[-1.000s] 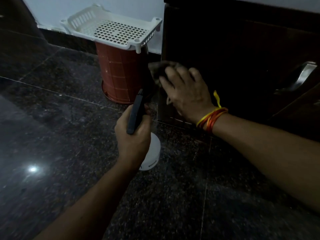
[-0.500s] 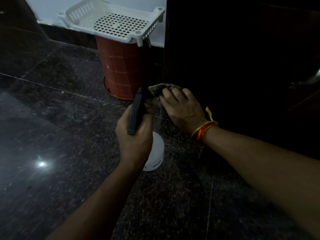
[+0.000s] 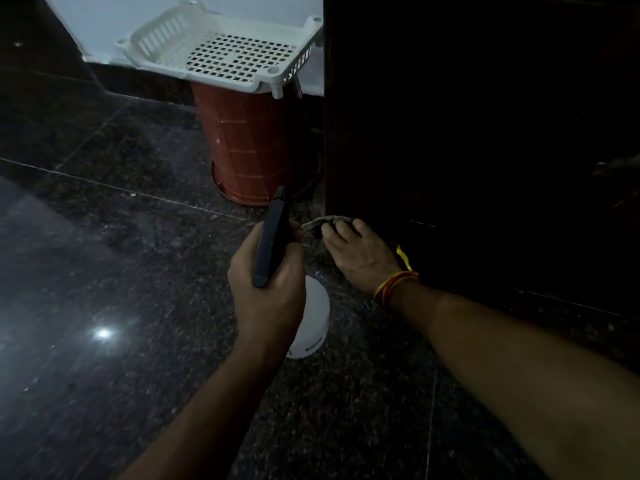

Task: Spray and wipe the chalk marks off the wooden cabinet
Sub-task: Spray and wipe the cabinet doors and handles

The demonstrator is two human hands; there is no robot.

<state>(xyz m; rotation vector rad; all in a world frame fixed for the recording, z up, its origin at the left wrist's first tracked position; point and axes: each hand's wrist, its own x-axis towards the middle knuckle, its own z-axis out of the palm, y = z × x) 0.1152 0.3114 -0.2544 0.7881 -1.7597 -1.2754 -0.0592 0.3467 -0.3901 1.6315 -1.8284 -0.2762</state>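
Observation:
The dark wooden cabinet (image 3: 467,133) fills the right side; no chalk marks show on it in the dim light. My left hand (image 3: 266,289) grips a spray bottle (image 3: 313,320) with a white body and a dark trigger head, held above the floor. My right hand (image 3: 360,256), with red and yellow threads on the wrist, presses a grey cloth (image 3: 325,223) against the cabinet's lower left corner, close to the floor. The cloth is mostly hidden under my fingers.
A red-brown plastic bin (image 3: 252,147) stands upside down just left of the cabinet, with a white perforated tray (image 3: 221,53) on top. The floor (image 3: 104,271) is dark polished stone. A metal handle (image 3: 616,168) shows faintly at the right.
My right hand has slid the cloth down the cabinet face from about bin-top height to the bottom corner. My left hand has kept the spray bottle in about the same place.

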